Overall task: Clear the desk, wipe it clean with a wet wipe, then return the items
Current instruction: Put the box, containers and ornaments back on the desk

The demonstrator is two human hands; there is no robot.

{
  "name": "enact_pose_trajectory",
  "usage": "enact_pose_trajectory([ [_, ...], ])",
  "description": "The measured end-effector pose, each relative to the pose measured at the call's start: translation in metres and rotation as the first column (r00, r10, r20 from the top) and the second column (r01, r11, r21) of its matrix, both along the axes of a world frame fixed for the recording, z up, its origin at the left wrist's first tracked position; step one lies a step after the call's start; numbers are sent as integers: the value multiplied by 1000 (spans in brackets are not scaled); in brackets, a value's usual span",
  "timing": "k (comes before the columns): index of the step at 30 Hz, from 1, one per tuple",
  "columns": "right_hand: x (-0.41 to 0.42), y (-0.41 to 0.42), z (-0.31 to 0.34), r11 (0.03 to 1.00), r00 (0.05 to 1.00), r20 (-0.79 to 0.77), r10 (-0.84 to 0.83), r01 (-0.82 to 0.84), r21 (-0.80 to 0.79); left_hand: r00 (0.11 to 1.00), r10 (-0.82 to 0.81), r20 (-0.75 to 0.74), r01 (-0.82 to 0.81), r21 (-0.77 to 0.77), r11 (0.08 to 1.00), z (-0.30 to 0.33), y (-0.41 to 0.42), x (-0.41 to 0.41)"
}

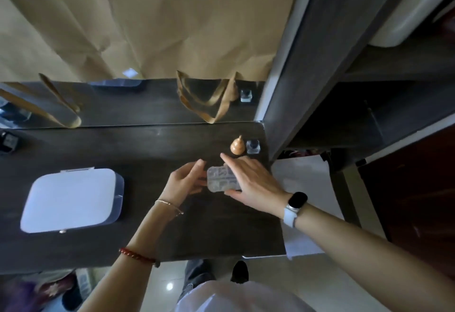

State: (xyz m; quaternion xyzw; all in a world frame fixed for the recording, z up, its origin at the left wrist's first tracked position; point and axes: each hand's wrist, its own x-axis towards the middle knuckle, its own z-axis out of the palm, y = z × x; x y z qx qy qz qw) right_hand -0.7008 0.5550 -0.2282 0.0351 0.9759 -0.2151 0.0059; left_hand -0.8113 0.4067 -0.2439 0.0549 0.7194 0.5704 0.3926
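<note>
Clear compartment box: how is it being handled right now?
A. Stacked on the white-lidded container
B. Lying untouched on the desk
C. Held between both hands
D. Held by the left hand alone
C: the clear compartment box sits between the left hand and right hand, both touching it above the desk.

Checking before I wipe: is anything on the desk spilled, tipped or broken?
Nothing stands out. Both hands, left hand and right hand, hold the clear compartment box; the wooden gourd stands upright.
</note>
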Motion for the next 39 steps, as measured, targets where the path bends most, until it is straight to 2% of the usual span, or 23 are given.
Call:
enact_pose_trajectory([
  [1, -11, -10, -4, 1000, 1000, 9, 9, -9, -8, 998, -18, 56, 18, 5, 1000, -2, -8, -5],
  [3, -31, -29, -13, 999, 1000, 12, 26, -26, -25, 998, 7, 70, -7, 12, 1000, -10, -21, -16],
  [7, -59, -49, -31, 999, 999, 5, 32, -32, -10, 981, 189, -35, -190, -48, 981, -28, -38, -44],
  [11, -41, -48, -59, 974, 977, 104, -188, 172, 149, 948, 294, -123, -311, -156, 938, -47, -44, -71],
  [15, -12, -40, -79, 907, 845, 341, -412, 346, 239, 938, 339, -74, -347, -185, 919, -54, -32, -89],
  [19, -11, -39, -83, 901, 811, 395, -432, 370, 226, 940, 149, -307, -222, -221, 950, -52, -12, -95],
  [21, -11, -37, -82, 905, 815, 394, -425, 377, 196, 887, -53, -459, -80, -266, 961, -51, -3, -92],
  [23, -8, -34, -82, 911, 828, 382, -411, 371, 179, 781, -305, -545, 33, -451, 892, -52, 3, -87],
  [25, -5, -31, -83, 922, 836, 389, -387, 350, 166, 645, -492, -584, 42, -616, 787, -55, 2, -83],
  [27, -4, -28, -82, 929, 838, 402, -370, 339, 148, 478, -613, -629, 68, -670, 740, -61, -1, -79],
  [29, -3, -26, -80, 933, 834, 418, -360, 329, 146, 377, -679, -630, 99, -702, 706, -70, -6, -76],
  [39, -4, -26, -78, 925, 831, 409, -377, 354, 136, 340, -800, -494, 260, -768, 585, -54, 38, -88],
])
